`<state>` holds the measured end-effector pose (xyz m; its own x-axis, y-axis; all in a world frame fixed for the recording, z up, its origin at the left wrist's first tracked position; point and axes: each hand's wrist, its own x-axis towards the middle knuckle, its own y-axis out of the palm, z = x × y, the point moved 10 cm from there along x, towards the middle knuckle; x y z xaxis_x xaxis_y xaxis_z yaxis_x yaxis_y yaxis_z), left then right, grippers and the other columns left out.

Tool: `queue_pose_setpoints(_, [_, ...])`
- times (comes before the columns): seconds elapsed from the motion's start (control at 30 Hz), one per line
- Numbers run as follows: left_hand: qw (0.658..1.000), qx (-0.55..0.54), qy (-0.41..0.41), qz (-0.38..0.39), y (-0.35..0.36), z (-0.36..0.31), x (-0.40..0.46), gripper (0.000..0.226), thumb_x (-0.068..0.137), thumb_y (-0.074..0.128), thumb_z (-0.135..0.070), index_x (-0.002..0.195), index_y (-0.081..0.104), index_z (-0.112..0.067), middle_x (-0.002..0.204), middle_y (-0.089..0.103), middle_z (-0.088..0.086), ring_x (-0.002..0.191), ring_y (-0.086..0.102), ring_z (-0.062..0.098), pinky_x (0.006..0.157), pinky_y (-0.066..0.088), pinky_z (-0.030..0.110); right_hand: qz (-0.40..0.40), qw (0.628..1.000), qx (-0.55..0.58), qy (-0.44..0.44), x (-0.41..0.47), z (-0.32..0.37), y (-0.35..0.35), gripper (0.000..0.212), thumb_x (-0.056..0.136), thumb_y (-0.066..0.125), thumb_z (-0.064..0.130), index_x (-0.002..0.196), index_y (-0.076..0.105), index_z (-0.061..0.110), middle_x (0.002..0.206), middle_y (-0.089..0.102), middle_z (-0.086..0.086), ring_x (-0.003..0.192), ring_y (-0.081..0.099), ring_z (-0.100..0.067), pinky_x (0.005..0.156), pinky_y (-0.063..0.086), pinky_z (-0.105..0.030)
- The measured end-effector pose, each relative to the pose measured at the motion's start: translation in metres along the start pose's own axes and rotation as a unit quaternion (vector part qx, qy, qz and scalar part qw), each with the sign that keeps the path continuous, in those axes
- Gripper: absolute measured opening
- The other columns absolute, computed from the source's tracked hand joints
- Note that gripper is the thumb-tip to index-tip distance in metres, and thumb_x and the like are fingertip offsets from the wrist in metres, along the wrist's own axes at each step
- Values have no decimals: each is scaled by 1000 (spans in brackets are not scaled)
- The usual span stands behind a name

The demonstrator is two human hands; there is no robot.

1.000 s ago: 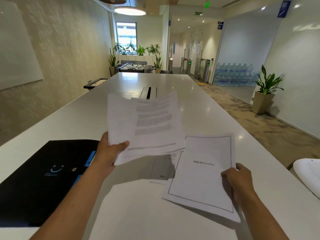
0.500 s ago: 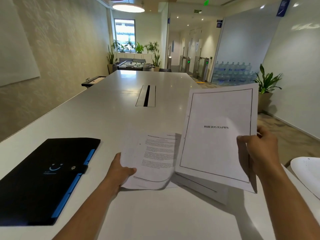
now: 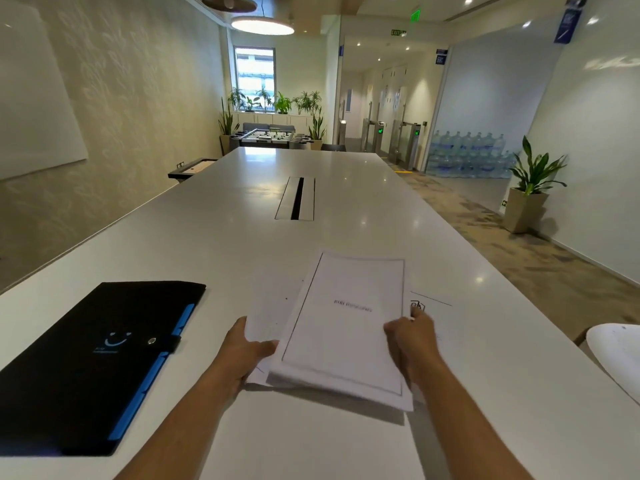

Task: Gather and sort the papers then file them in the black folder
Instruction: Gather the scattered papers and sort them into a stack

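white table [image 3: 346,209], potted plant [image 3: 531,188], perhaps foosball table [image 3: 272,136]

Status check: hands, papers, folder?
Left hand and right hand gripping paper stack on table. Black folder shut, at left. Nothing between them.

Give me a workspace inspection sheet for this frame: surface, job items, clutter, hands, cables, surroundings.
Surface: long white table, glossy, with a closed cable hatch along its middle.
Job's things: paper stack gathered in front of the person, bordered title sheet on top, edges not yet squared; black folder to the left, flat, snap strap closed, blue edge showing.
Clutter: loose sheet partly under the stack at right; white object at the table's right edge, cut off.
Grippers: left hand grips the stack's left edge; right hand grips its right edge.
Cables: nothing seen.
Surroundings: potted plant, stacked water bottles, foosball table, whiteboard on the left wall.
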<state>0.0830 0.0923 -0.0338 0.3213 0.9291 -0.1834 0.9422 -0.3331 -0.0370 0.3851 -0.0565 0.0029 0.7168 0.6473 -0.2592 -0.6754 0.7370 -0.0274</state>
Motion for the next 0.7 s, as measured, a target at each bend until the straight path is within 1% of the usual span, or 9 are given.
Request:
queue_pose_setpoints(0.07, [999, -29, -17, 3, 1, -1, 0, 51, 79, 80, -21, 123, 54, -20, 126, 63, 5, 104, 64, 16, 82, 55, 32, 14, 994, -108, -14, -1, -13, 13, 63, 82, 49, 2, 143, 38, 7, 131, 55, -19, 106, 53, -24, 86, 46, -36])
queue_pose_setpoints(0.13, [999, -32, -35, 3, 0, 0, 3, 83, 81, 76, -35, 146, 32, -12, 133, 55, 4, 114, 55, 15, 100, 44, 35, 3, 978, -203, -38, -4, -15, 16, 57, 85, 47, 2, 142, 39, 3, 134, 55, -20, 116, 55, -32, 96, 48, -41])
queue_pose_setpoints(0.2, [999, -30, -32, 19, 3, -5, 1, 84, 79, 78, -34, 145, 31, -12, 118, 59, -3, 100, 63, 6, 88, 48, 26, -8, 971, -230, -58, -8, -12, 17, 52, 86, 47, 0, 137, 43, 0, 130, 57, -19, 114, 57, -33, 91, 49, -38])
queue_pose_setpoints(0.27, [998, -40, -25, 50, 10, -6, 1, 58, 71, 84, -19, 117, 48, -19, 104, 65, -7, 74, 70, -4, 61, 52, 14, -5, 968, -241, -67, -12, -9, 20, 46, 85, 48, 0, 131, 47, -1, 122, 61, -18, 105, 59, -31, 81, 48, -33])
queue_pose_setpoints(0.33, [998, -37, -14, 56, 13, -5, 0, 50, 68, 86, -8, 95, 50, -29, 90, 66, -14, 64, 66, -11, 50, 49, 8, 6, 966, -247, -69, -14, -8, 24, 44, 83, 48, 0, 127, 49, 0, 117, 62, -17, 103, 60, -30, 80, 50, -34])
queue_pose_setpoints(0.4, [997, -38, -6, 61, 17, -7, -3, 53, 68, 85, -1, 92, 50, -33, 87, 68, -16, 69, 68, -7, 51, 50, 10, 12, 964, -257, -69, -16, -7, 27, 43, 82, 50, 0, 125, 50, 1, 116, 62, -16, 102, 60, -29, 83, 51, -34])
queue_pose_setpoints(0.57, [995, -50, 16, 83, 20, -17, -9, 59, 71, 78, 10, 111, 56, -27, 110, 69, 5, 91, 70, 15, 66, 59, 25, 10, 970, -234, -69, -20, -8, 27, 46, 79, 52, 3, 126, 53, 3, 118, 63, -12, 105, 62, -28, 87, 54, -36])
queue_pose_setpoints(0.63, [993, -67, 28, 98, 20, -25, -12, 64, 71, 79, 8, 124, 54, -19, 116, 69, 11, 99, 69, 23, 77, 59, 37, 15, 980, -192, -46, -21, -13, 27, 39, 78, 54, 4, 117, 59, 7, 110, 67, -8, 97, 66, -26, 75, 58, -29])
queue_pose_setpoints(0.7, [990, -77, 49, 110, 21, -38, -16, 68, 70, 80, 3, 128, 52, -17, 115, 69, 11, 101, 69, 26, 79, 59, 42, 14, 987, -156, -36, -17, -15, 25, 8, 79, 59, 5, 84, 60, 11, 81, 65, -4, 66, 62, -15, 47, 46, -15])
